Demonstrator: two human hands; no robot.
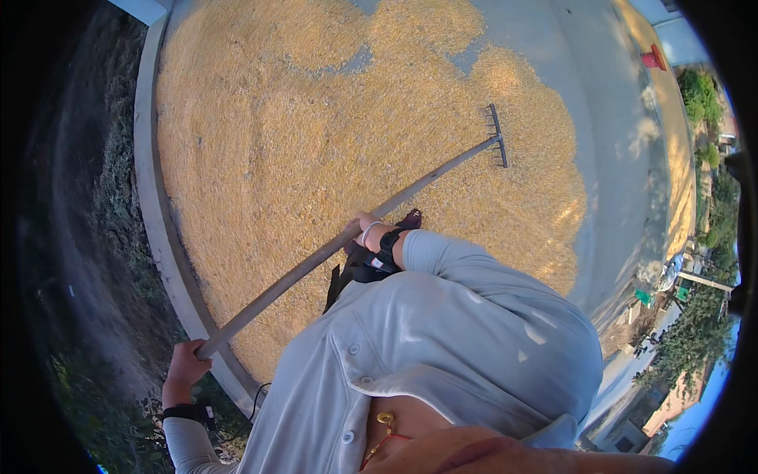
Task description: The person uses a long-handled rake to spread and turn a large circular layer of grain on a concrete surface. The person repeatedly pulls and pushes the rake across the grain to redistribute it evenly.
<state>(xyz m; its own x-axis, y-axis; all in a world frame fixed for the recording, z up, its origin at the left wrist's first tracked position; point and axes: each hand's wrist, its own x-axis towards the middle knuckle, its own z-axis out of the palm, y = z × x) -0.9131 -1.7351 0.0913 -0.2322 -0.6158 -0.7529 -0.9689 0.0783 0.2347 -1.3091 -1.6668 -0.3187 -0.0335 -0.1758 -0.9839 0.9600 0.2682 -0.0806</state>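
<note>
A long wooden-handled rake [408, 192] runs slantwise across the view. My left hand [186, 364] grips the butt end of its handle, out near the concrete curb. Farther up the shaft, close in front of my body, my right hand [364, 228] is closed around the handle. The metal rake head [498, 136] lies at the far end on a wide layer of yellow corn kernels [296, 160], its teeth facing left. A dark shoe [413, 219] shows just beyond my right hand, among the kernels.
A low concrete curb [153, 178] bounds the kernels on the left, with weeds and dirt [112, 178] beyond. Grey concrete floor [610, 148] lies to the right. A red object [654, 58] stands at the far right, near another yellow strip [681, 178]. A tree [681, 349] is at lower right.
</note>
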